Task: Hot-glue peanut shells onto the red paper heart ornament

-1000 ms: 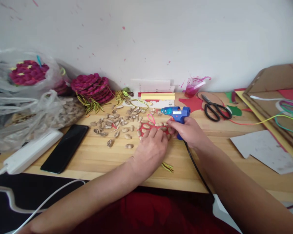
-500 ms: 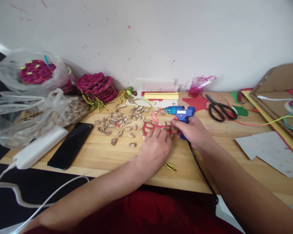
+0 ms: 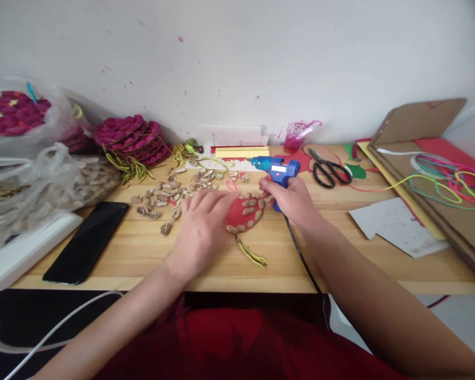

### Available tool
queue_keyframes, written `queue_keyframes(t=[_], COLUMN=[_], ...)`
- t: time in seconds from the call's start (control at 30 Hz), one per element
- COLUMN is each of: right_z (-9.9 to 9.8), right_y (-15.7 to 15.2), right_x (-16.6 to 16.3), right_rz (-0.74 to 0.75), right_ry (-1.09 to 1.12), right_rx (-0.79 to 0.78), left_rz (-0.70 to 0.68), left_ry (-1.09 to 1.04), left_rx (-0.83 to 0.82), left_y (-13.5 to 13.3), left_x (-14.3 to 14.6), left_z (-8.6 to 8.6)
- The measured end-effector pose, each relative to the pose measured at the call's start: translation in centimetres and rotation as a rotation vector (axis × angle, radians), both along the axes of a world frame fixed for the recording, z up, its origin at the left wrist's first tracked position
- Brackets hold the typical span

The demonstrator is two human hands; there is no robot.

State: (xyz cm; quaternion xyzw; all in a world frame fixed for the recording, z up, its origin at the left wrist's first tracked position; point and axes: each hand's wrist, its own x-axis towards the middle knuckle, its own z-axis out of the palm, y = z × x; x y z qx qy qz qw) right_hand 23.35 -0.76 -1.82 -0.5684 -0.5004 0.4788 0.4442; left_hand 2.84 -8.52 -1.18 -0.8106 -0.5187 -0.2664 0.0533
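My right hand (image 3: pixel 295 200) is wrapped around the handle of a blue hot glue gun (image 3: pixel 279 169), its nozzle pointing left above the table. Below and left of it lies a red round piece (image 3: pixel 235 210) with peanut shells (image 3: pixel 249 202) set along its edge and a few further in. A pink loop (image 3: pixel 231 184) sticks out at its top and a yellow-green tassel (image 3: pixel 253 256) at its bottom. My left hand (image 3: pixel 201 229), slightly blurred, hovers at the piece's left side with fingers stretched toward a scatter of loose peanut shells (image 3: pixel 166 189); I see nothing held in it.
Black scissors (image 3: pixel 328 169) and a cup of pink liquid (image 3: pixel 295 138) are at the back. Left are a phone (image 3: pixel 87 240), a white power strip (image 3: pixel 35 248), plastic bags (image 3: pixel 63 179) and stacked magenta pieces (image 3: pixel 130 140). Cardboard (image 3: pixel 419 121) and colored cord (image 3: pixel 451 177) lie right.
My left hand has moved left off the red piece, uncovering its lower part and the tassel. The right hand still grips the glue gun. The camera view has shifted right.
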Motion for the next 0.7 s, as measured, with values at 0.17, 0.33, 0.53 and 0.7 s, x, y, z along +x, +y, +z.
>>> queue_keyframes(t=[0.17,0.33,0.53,0.7], right_z=[0.2,0.7,0.4,0.3], right_y=[-0.1,-0.4,-0.3,-0.1], right_x=[-0.1,-0.1,-0.1,-0.1], right_rz=[0.000,-0.012,-0.023,-0.036], right_ry=[0.032,0.037,0.056,0.045], right_rx=[0.000,0.014,0.018,0.011], left_rz=[0.108,0.208,0.146,0.068], left_ry=[-0.036,-0.054,-0.078,-0.116], left_rx=[0.002,0.000,-0.035,-0.054], left_y=[0.1,-0.6,-0.9,-0.9], left_x=[-4.9,-8.2,-9.1,-9.0], left_z=[0.8,0.8,0.1,-0.1])
